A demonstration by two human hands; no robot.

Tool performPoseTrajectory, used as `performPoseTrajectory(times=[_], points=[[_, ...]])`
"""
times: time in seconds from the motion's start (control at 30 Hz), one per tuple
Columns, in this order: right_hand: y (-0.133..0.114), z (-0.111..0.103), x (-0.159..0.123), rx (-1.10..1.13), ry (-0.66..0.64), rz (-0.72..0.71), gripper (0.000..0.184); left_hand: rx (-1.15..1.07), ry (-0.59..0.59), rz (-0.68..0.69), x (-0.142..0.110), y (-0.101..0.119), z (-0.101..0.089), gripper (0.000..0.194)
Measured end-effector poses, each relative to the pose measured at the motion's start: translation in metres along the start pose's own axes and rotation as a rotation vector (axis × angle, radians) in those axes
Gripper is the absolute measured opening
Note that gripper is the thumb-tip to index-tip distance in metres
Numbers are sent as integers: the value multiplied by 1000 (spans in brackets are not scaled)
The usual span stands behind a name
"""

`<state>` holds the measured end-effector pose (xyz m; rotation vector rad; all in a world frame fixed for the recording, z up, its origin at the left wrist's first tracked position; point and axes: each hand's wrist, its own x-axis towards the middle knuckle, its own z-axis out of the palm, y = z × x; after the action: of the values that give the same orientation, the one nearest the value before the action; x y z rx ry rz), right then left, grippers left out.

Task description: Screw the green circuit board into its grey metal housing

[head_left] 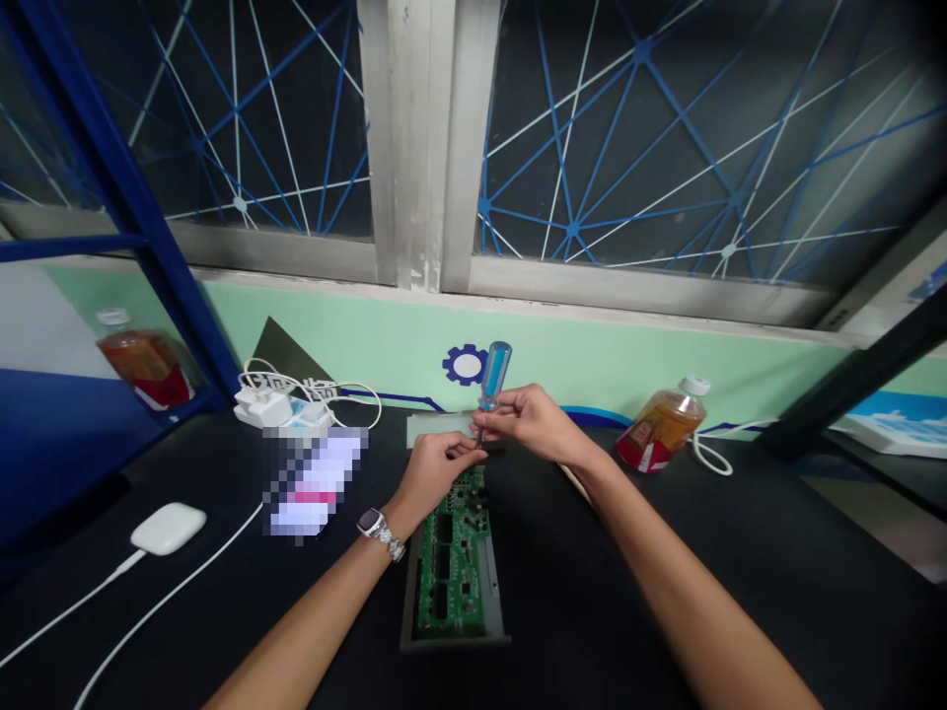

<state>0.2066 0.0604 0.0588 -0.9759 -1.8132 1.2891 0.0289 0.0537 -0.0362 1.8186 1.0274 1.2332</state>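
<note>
A green circuit board [453, 557] lies in a grey tray-like housing [494, 602] on the black table, straight in front of me. My right hand [534, 422] is closed around a screwdriver with a clear blue handle [493, 375], held upright over the far end of the board. My left hand [435, 467] is pinched at the screwdriver's shaft near its tip, just above the board. A watch sits on my left wrist [380, 529]. What the tip touches is hidden by my fingers.
A bottle of amber drink [662, 426] lies at the right rear. A second bottle [142, 365] stands far left. White chargers with cables [277, 404], a white case [168, 527] and a blurred-out item [315, 483] lie at the left. A window wall rises behind.
</note>
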Motion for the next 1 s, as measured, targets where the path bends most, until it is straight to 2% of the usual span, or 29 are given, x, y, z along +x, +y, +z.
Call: performPoseTrajectory(times=[0.13, 0.27, 0.4, 0.47, 0.63, 0.73, 0.87, 1.0], points=[[-3, 2, -2, 75, -71, 34, 33, 18, 14, 22, 1, 2, 0, 30], [-2, 5, -1, 33, -98, 2, 31, 26, 11, 46, 2, 6, 0, 33], [8, 8, 4, -158, 123, -67, 31, 65, 37, 33, 3, 6, 0, 32], [12, 8, 6, -168, 177, -54, 33, 66, 22, 26, 2, 7, 0, 29], [12, 5, 5, -71, 75, -17, 33, -65, -151, 41, 2, 11, -8, 25], [6, 4, 2, -96, 28, -25, 31, -159, -244, 28, 2, 13, -10, 26], [-3, 3, -2, -153, -39, -57, 26, -210, -231, 4, 3, 10, -7, 27], [-5, 5, -4, -51, -144, -34, 27, -259, -216, -6, 5, 6, -2, 32]])
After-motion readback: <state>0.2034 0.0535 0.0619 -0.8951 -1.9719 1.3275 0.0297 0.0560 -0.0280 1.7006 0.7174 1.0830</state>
